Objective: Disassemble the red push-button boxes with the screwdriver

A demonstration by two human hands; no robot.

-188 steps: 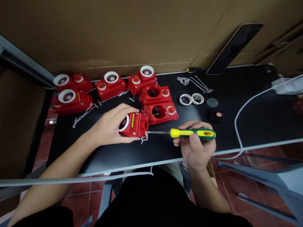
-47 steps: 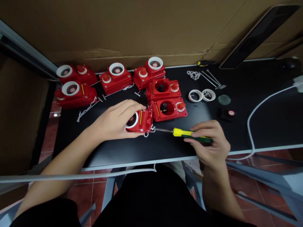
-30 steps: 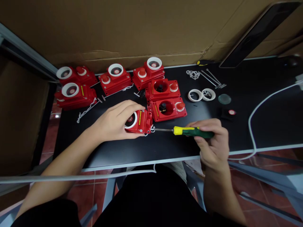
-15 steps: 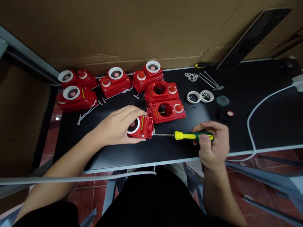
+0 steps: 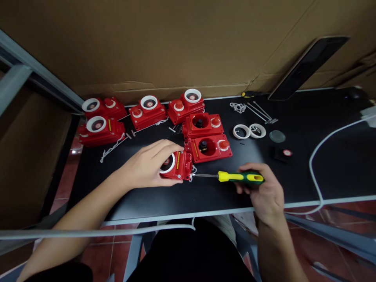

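Note:
My left hand (image 5: 149, 166) is wrapped over a red alarm box (image 5: 181, 164) with a white-ringed dial, steadying it on the black table; part of the box is hidden beneath the palm. In my right hand (image 5: 266, 192) is a green and yellow screwdriver (image 5: 235, 177), held level. Its tip meets the box's right end, where a small white chain (image 5: 193, 172) hangs. Behind the held box lie two red box covers, a nearer one (image 5: 208, 149) and a farther one (image 5: 202, 124), each with a round opening and a red knob.
Several finished-looking red boxes (image 5: 151, 115) stand along the back left. To the right lie white rings (image 5: 241, 132), a glass disc (image 5: 277, 136), thin metal rods (image 5: 260, 109), a chain bundle (image 5: 237, 107) and a black dial piece (image 5: 283, 153). A white cable (image 5: 314, 160) crosses the right side.
The view has tilted, so the whole scene sits lower. My right thumb has shifted off the top of the screwdriver handle, and the handle has turned. My left hand keeps its hold.

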